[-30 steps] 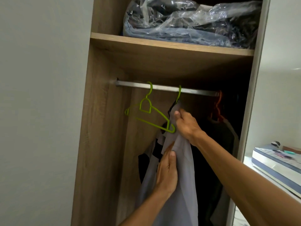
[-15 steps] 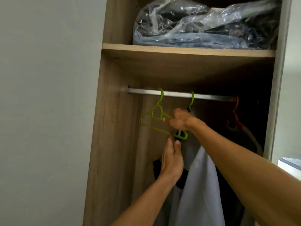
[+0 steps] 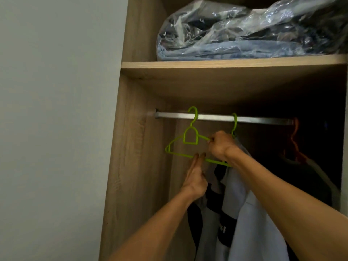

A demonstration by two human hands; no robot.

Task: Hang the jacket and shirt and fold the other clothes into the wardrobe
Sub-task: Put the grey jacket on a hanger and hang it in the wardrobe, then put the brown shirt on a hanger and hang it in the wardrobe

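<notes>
An empty green hanger (image 3: pixel 188 142) hangs from the metal rail (image 3: pixel 212 117) inside the wooden wardrobe. My right hand (image 3: pixel 221 146) is shut on the hanger's right shoulder wire. My left hand (image 3: pixel 194 176) reaches up with straight fingers that touch the hanger's bottom bar. A second green hanger (image 3: pixel 234 125) to the right carries a light grey shirt (image 3: pixel 250 219), which hangs beside a dark and grey garment (image 3: pixel 218 210) under my arms.
A clear plastic bag of folded clothes (image 3: pixel 244 32) lies on the upper shelf (image 3: pixel 226 64). An orange hanger (image 3: pixel 294 142) with dark clothing hangs at the rail's right end. A plain wall (image 3: pixel 56 110) borders the wardrobe's left side panel.
My right hand let go of the grey shirt and closed on the empty green hanger. My left hand rose from the shirt to the hanger's bottom bar. The view shifted upward.
</notes>
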